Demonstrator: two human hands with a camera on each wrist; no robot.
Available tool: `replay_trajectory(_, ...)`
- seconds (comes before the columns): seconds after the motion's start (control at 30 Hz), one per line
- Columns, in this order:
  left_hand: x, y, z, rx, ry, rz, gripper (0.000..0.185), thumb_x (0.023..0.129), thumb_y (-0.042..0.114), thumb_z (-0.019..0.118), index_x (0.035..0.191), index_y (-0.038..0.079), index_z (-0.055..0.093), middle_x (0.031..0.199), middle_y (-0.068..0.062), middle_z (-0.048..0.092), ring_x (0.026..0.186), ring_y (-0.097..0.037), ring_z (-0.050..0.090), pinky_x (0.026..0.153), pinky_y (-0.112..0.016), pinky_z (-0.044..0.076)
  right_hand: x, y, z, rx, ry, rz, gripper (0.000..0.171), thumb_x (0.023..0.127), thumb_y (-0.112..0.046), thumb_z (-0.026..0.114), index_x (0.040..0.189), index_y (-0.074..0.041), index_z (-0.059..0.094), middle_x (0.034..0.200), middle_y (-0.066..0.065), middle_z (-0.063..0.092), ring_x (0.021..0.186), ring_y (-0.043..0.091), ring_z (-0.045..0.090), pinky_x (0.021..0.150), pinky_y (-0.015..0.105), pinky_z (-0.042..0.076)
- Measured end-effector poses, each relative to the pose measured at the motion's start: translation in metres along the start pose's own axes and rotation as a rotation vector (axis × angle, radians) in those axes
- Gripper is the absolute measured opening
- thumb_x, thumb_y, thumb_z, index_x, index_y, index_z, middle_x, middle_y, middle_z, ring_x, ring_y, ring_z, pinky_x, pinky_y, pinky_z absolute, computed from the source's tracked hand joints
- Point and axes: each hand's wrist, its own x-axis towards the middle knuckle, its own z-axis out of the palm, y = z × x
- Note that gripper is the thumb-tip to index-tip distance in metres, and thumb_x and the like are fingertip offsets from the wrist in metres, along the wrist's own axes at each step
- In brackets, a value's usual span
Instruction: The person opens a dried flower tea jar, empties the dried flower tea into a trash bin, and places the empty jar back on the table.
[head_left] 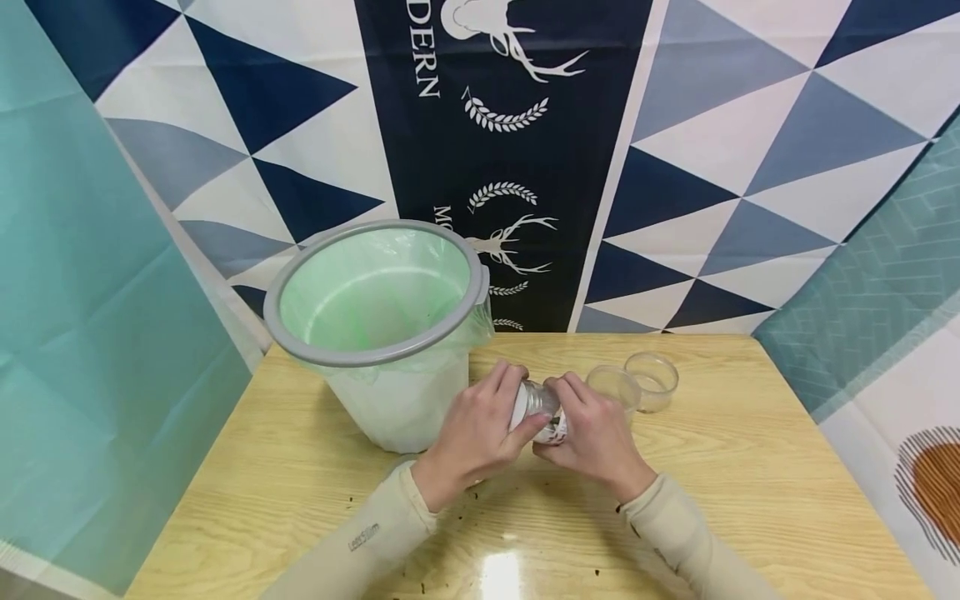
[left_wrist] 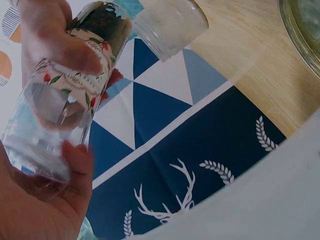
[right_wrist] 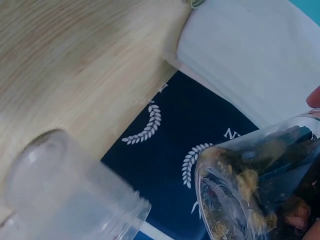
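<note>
A clear jar (head_left: pixel 542 398) is held between both hands over the table, lying tilted. My left hand (head_left: pixel 476 427) grips its whitish cap end (left_wrist: pixel 40 160), with fingers and thumb curled round it. Around the jar's body wraps my right hand (head_left: pixel 600 429), across a pale label (left_wrist: pixel 72 80) printed with red buds and green leaves. Dark and yellowish dried bits, like tea or flowers, are gathered at the jar's base (right_wrist: pixel 235 200), at the far end from the cap. Fingers hide much of the label and cap.
A white bin (head_left: pixel 405 400) with a grey rim and green liner stands left of the hands. Two clear open containers (head_left: pixel 655 383) stand just beyond the right hand. A glass vessel's rim (left_wrist: pixel 292 42) shows near the left wrist. Dark crumbs (head_left: pixel 596 572) dot the wooden table (head_left: pixel 750 483).
</note>
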Motion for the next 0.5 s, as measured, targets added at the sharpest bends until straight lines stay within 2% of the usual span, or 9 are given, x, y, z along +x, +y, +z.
replay_trajectory(0.07, -0.002, -0.003, -0.003, 0.012, -0.015, 0.034, 0.084, 0.104, 0.069, 0.011, 0.135, 0.006, 0.056, 0.124, -0.008, 0.065, 0.097, -0.020, 0.069, 0.069, -0.031, 0.061, -0.001, 0.001, -0.001, 0.010, -0.007, 0.014, 0.082, 0.043, -0.035, 0.096, 0.111, -0.004, 0.064, 0.092, 0.004, 0.063, 0.064, 0.015, 0.060, 0.048, 0.027, 0.051)
replay_trajectory(0.17, -0.005, -0.011, -0.008, 0.017, -0.005, 0.159, 0.071, 0.108, 0.061, 0.023, 0.149, 0.011, 0.051, 0.145, -0.008, 0.059, 0.127, -0.023, 0.062, 0.092, -0.034, 0.060, -0.002, 0.002, -0.002, 0.027, -0.012, 0.033, 0.079, 0.044, -0.034, 0.095, 0.110, -0.005, 0.063, 0.091, 0.002, 0.062, 0.064, 0.013, 0.059, 0.049, 0.026, 0.050)
replay_trajectory(0.27, -0.007, -0.020, -0.012, -0.009, -0.007, 0.329, 0.054, 0.108, 0.045, 0.041, 0.151, 0.015, 0.050, 0.152, -0.008, 0.055, 0.135, -0.024, 0.056, 0.110, -0.033, 0.050, -0.004, 0.002, -0.002, 0.045, -0.019, 0.046, 0.077, 0.045, -0.034, 0.095, 0.109, -0.006, 0.063, 0.090, 0.001, 0.061, 0.066, 0.013, 0.060, 0.050, 0.026, 0.051)
replay_trajectory(0.33, -0.008, -0.025, -0.012, -0.032, -0.021, 0.398, 0.050, 0.105, 0.037, 0.051, 0.151, 0.015, 0.052, 0.153, -0.009, 0.053, 0.138, -0.025, 0.054, 0.117, -0.033, 0.044, -0.004, 0.002, -0.003, 0.047, -0.024, 0.048, 0.077, 0.045, -0.033, 0.095, 0.110, -0.006, 0.064, 0.091, 0.001, 0.062, 0.066, 0.013, 0.061, 0.051, 0.027, 0.053)
replay_trajectory(0.4, -0.010, -0.028, -0.013, -0.055, -0.036, 0.423, 0.050, 0.104, 0.033, 0.056, 0.150, 0.014, 0.052, 0.153, -0.011, 0.053, 0.138, -0.025, 0.054, 0.118, -0.033, 0.043, -0.005, 0.002, -0.003, 0.042, -0.034, 0.047, 0.078, 0.045, -0.034, 0.096, 0.110, -0.006, 0.064, 0.091, 0.001, 0.062, 0.067, 0.013, 0.062, 0.052, 0.027, 0.053)
replay_trajectory(0.5, -0.011, -0.030, -0.013, -0.099, -0.041, 0.378, 0.050, 0.105, 0.037, 0.058, 0.148, 0.012, 0.054, 0.150, -0.011, 0.055, 0.135, -0.024, 0.056, 0.114, -0.031, 0.047, -0.005, 0.001, -0.005, 0.026, -0.043, 0.043, 0.079, 0.044, -0.036, 0.097, 0.110, -0.006, 0.064, 0.091, 0.002, 0.063, 0.065, 0.013, 0.061, 0.052, 0.027, 0.053)
